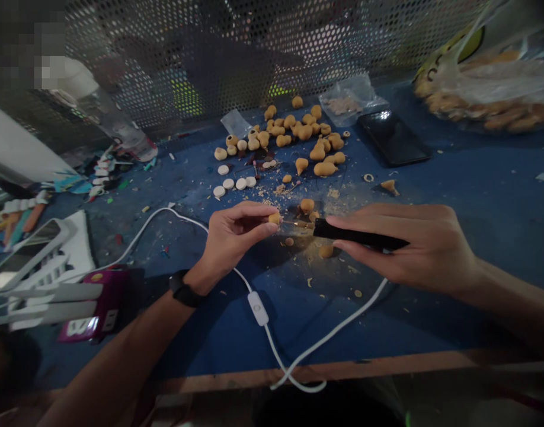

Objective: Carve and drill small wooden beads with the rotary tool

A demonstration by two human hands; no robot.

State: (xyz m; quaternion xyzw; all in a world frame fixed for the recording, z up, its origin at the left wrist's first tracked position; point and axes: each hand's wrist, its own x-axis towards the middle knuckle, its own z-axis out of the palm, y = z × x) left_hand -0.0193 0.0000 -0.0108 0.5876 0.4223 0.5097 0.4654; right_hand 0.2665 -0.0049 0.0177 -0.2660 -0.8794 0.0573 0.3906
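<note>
My left hand pinches a small tan gourd-shaped bead between thumb and fingers. My right hand grips a black pen-shaped tool, probably an electric burning or carving pen. Its thin metal tip reaches to the bead. A white cable with an inline switch runs across the blue work surface beneath my hands. Loose beads and shavings lie just beyond my fingers. A black band circles my left wrist.
Farther back lie a heap of gourd beads, white discs, a black phone and a plastic bag of gourds. A perforated metal screen stands behind. Scraps and a white rack sit left; a wooden edge runs in front.
</note>
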